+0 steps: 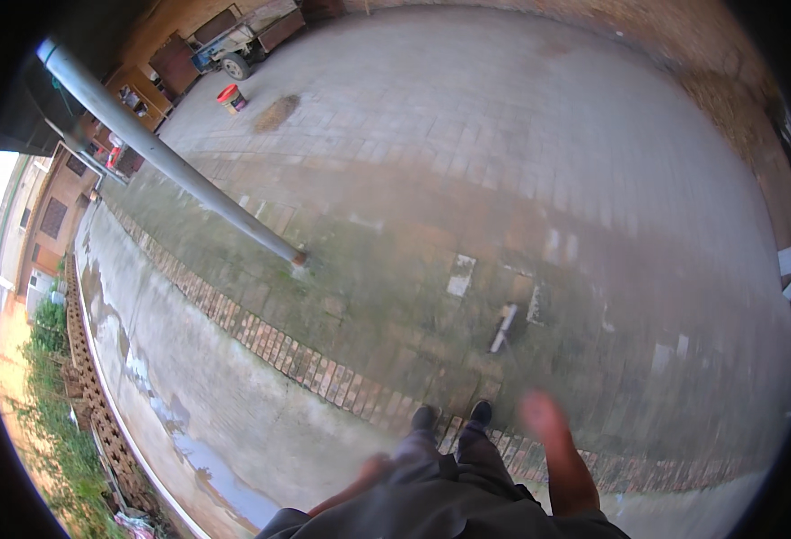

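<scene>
My right hand (544,415) is held out ahead of my right leg, above the brick strip. It is smeared by motion, and I cannot make out its fingers or anything in them. Just beyond it on the mossy paving is a short pale bar-shaped thing (503,329) with a dark patch beside it. Whether anything joins that bar to the hand is too blurred to tell. My left hand (377,465) hangs low next to my left thigh, also blurred, with its fingers indistinct.
A grey metal post (175,162) rises from the paving ahead on the left. Further off are a red-and-dark bucket (231,98), a small brown heap (277,113) and a parked cart (247,40). A brick edging (297,355) borders a wet concrete strip (193,395) and plants (47,359).
</scene>
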{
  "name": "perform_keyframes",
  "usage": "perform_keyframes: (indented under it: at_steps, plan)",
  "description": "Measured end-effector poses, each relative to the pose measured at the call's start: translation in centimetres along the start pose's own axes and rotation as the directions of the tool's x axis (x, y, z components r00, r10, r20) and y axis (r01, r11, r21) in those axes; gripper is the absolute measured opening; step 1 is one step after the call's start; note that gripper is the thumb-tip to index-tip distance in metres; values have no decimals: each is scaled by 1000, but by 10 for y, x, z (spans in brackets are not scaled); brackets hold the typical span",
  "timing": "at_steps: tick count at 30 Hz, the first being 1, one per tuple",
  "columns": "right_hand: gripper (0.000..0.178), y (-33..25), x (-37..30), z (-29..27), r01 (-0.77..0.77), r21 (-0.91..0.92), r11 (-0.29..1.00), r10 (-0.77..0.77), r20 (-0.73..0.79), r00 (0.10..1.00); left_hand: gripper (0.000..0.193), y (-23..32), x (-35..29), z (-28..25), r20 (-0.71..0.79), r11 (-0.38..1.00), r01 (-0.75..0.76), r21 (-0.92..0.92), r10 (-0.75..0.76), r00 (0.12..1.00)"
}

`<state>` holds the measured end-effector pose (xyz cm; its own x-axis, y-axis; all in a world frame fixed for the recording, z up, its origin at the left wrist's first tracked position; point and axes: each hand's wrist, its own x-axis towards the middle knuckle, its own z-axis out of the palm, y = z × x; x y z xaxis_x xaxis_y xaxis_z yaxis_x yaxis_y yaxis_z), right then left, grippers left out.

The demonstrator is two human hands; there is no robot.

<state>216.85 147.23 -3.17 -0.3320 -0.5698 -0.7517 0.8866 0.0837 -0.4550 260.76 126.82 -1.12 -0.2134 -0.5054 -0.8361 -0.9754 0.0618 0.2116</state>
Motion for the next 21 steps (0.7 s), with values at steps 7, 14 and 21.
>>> perform_keyframes:
  at_steps: [7, 14, 21]
  plan:
    - [6, 5, 60, 86, 112, -454, 884, -5, 230, 973, 51, 10, -16, -5, -72, 995, -45, -86, 39, 997]
    - [7, 13, 104, 66, -65, -239, 969, 94, 115, 989, 42, -5, -37, 6, -105, 999, -23, -35, 19, 994]
    - [6, -29, 35, -21, 58, -94, 994, -68, -110, 992, 41, -33, -25, 17, -126, 995, -89, -49, 83, 989]
